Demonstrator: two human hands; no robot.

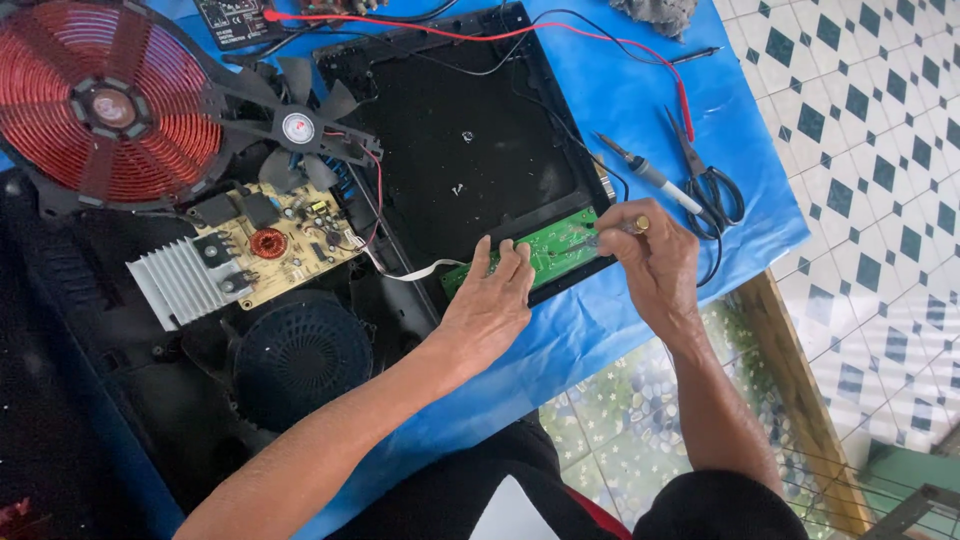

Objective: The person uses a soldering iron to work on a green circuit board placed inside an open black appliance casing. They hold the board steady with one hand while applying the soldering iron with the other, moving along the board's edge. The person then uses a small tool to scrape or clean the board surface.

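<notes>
My left hand presses its fingertips on the near edge of a narrow green circuit board that lies along the front rim of a black cooker top panel. My right hand is closed around a thin tool whose tip touches the right part of the green board. A ring shows on one finger of that hand. A white flat cable runs from the green board's left end toward a tan main board.
A red copper coil, a black fan and a ribbed aluminium heat sink lie left. Scissors, a soldering iron and red and black wires rest on the blue sheet. The table edge is right.
</notes>
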